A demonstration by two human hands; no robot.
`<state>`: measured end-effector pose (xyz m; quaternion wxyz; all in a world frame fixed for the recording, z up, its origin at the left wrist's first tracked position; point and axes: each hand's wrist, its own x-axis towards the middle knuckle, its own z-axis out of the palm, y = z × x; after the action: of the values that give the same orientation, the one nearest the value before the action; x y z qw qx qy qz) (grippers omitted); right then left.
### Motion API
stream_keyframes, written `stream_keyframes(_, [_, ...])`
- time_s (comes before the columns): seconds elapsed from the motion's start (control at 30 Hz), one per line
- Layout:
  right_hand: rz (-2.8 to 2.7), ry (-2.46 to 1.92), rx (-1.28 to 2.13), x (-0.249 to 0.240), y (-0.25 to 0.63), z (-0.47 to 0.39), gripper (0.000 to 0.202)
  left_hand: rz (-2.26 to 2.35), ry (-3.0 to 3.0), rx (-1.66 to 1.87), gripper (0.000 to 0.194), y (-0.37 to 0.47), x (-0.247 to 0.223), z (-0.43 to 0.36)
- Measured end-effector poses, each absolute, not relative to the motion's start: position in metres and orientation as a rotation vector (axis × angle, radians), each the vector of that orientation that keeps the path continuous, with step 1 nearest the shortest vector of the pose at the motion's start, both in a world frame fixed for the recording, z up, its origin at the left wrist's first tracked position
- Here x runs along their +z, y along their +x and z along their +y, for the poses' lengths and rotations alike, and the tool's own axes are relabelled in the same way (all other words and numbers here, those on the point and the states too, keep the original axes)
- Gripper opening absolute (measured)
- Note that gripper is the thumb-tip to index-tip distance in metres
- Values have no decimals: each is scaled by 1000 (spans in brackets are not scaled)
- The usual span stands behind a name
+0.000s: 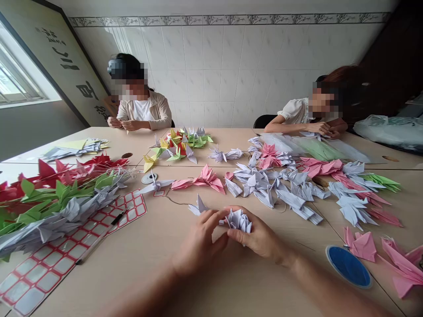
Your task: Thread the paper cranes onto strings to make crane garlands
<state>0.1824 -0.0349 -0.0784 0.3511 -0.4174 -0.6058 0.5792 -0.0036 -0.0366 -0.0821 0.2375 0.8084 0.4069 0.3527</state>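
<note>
My right hand (261, 235) is closed around a bunch of folded white paper pieces (239, 221), its thumb across the front. Beside it, my left hand (205, 237) has its fingers curled together at the bunch's left side; whether they pinch something is hidden. A white paper crane (198, 206) lies just beyond my left fingers, near a thin dark string. Farther out, pink folded cranes (209, 179) lie on the table, with a heap of white folded cranes (256, 182) to their right.
Strings of red, green and white cranes (62, 198) and a red-framed label sheet (71, 246) with a pen (101, 237) lie left. A blue disc (348, 266) and pink cranes (363, 244) lie right. Two people sit across the table (280, 281), handling paper.
</note>
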Motion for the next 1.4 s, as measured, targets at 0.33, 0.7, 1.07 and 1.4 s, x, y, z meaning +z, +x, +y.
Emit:
stream_keyframes(0.33, [-1599,-1024,1562,-73,184,-36,57,1071,1963,950,26,-3,-81,-34])
stream_keyframes(0.7, [-1541,-1045,1492,-78,185,-34,63,1028,1713,966,16,-1,-81,-33])
stream_keyframes(1.07, [-1611,-1287,1272,-80,183,-30,40,1326,2020,1005,28,-9,-81,-29])
stream_keyframes(1.4, [-1738,-1292,1111,-89,181,-33,48,1160,2337,812,19,-7,-91,-27])
